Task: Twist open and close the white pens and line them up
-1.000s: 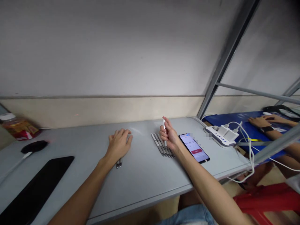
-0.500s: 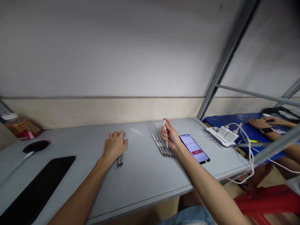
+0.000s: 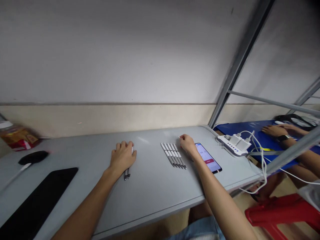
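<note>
My left hand (image 3: 122,155) lies palm down on the desk, its fingers curled over a couple of white and grey pens (image 3: 127,175). Their grey ends stick out below the palm, and the rest is mostly covered. In the middle of the desk, several matching pens (image 3: 172,155) lie side by side in a slanted row, grey ends toward me. Just right of that row, my right hand (image 3: 187,146) is closed low over the desk around a pen (image 3: 179,137). Only a small white end of this pen shows; the fingers hide the remainder.
A lit phone (image 3: 208,158) lies partly behind my right wrist. Beyond it sits a white power strip (image 3: 232,146) with plugs and cables. On the left are a black phone-like slab (image 3: 42,200), a black mouse (image 3: 33,157) and a jar (image 3: 18,136). Another person's hands (image 3: 273,130) rest at the right.
My right hand has gone from upright above the row, pen raised, to low at the row's right side. My left hand stays on its pens. The view has shifted slightly.
</note>
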Demonstrator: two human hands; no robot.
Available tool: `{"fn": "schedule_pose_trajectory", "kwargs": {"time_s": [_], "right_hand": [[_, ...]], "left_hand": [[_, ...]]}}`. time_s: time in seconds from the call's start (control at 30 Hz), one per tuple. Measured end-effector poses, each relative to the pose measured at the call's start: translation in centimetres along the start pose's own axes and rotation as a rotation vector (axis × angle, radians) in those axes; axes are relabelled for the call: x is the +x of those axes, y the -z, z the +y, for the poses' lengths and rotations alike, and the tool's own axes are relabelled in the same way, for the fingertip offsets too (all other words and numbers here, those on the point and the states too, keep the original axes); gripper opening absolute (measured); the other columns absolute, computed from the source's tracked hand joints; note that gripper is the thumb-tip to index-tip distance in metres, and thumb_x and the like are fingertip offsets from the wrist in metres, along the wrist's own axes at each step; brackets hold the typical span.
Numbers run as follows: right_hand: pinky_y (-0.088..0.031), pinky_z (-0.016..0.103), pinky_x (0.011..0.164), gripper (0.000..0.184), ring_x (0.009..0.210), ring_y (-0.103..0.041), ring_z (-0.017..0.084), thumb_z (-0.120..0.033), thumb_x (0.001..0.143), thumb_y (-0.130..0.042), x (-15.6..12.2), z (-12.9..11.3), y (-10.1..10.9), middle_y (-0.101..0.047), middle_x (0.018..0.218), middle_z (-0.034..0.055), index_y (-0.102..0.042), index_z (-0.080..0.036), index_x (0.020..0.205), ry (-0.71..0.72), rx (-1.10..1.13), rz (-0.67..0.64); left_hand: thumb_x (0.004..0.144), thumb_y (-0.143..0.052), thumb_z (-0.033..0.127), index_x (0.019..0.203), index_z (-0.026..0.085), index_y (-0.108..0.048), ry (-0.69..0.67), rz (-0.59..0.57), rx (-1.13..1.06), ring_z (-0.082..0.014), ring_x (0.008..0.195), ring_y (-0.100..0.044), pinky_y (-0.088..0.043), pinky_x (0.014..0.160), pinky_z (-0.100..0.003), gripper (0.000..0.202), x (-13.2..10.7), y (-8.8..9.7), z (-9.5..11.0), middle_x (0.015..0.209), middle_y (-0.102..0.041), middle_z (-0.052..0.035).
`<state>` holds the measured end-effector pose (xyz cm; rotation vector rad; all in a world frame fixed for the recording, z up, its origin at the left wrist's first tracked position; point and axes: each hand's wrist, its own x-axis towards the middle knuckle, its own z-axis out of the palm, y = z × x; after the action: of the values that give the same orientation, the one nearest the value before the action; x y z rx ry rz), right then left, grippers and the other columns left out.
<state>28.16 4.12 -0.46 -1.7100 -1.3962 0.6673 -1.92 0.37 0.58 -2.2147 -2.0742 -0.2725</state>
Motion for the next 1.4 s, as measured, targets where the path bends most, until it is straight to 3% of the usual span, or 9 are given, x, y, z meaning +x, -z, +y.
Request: {"fn": "schedule_pose_trajectory", "kwargs": {"time_s": [0.13, 0.37, 0.67, 1.4], "right_hand": [[-0.041, 0.029, 0.066, 0.012, 0.074, -0.063, 0.023, -0.015, 0.070, -0.055, -0.29, -0.10, 0.24, -0.067, 0.073, 0.0144, -0.067, -0.012, 0.069, -0.005, -0.215, -0.028], [-0.042, 0.027, 0.068, 0.022, 0.080, -0.065, 0.023, -0.013, 0.067, -0.056, -0.55, -0.30, 0.28, -0.072, 0.083, 0.0148, -0.074, -0.014, 0.080, 0.016, -0.399, -0.110], [-0.042, 0.024, 0.063, 0.023, 0.074, -0.067, 0.021, -0.014, 0.069, -0.055, -0.83, -0.69, 0.22, -0.073, 0.079, 0.0128, -0.075, -0.013, 0.081, 0.013, -0.473, -0.152], [-0.044, 0.026, 0.073, 0.028, 0.086, -0.068, 0.024, -0.018, 0.076, -0.053, -0.46, -0.19, -0.25, -0.073, 0.090, 0.0165, -0.076, -0.012, 0.091, 0.045, -0.546, -0.093]], "left_hand": [[0.086, -0.038, 0.037, 0.108, 0.019, -0.056, -0.009, -0.008, -0.020, -0.0354, 0.108, -0.046, -0.042, 0.081, -0.048, 0.034, -0.05, -0.09, 0.10, 0.111, -0.053, -0.0167], [0.087, -0.038, 0.038, 0.108, 0.019, -0.057, -0.015, -0.017, -0.031, -0.0344, 0.108, -0.045, -0.041, 0.081, -0.048, 0.034, -0.07, -0.27, -0.01, 0.112, -0.052, -0.0163], [0.086, -0.037, 0.038, 0.111, 0.018, -0.057, 0.011, -0.043, 0.007, -0.0335, 0.109, -0.044, -0.040, 0.083, -0.047, 0.037, -0.05, -0.10, 0.28, 0.113, -0.052, -0.0163], [0.087, -0.037, 0.034, 0.109, 0.015, -0.056, 0.003, -0.003, 0.088, -0.0341, 0.107, -0.046, -0.041, 0.080, -0.045, 0.035, -0.42, 0.08, 0.68, 0.110, -0.054, -0.0174]]}}
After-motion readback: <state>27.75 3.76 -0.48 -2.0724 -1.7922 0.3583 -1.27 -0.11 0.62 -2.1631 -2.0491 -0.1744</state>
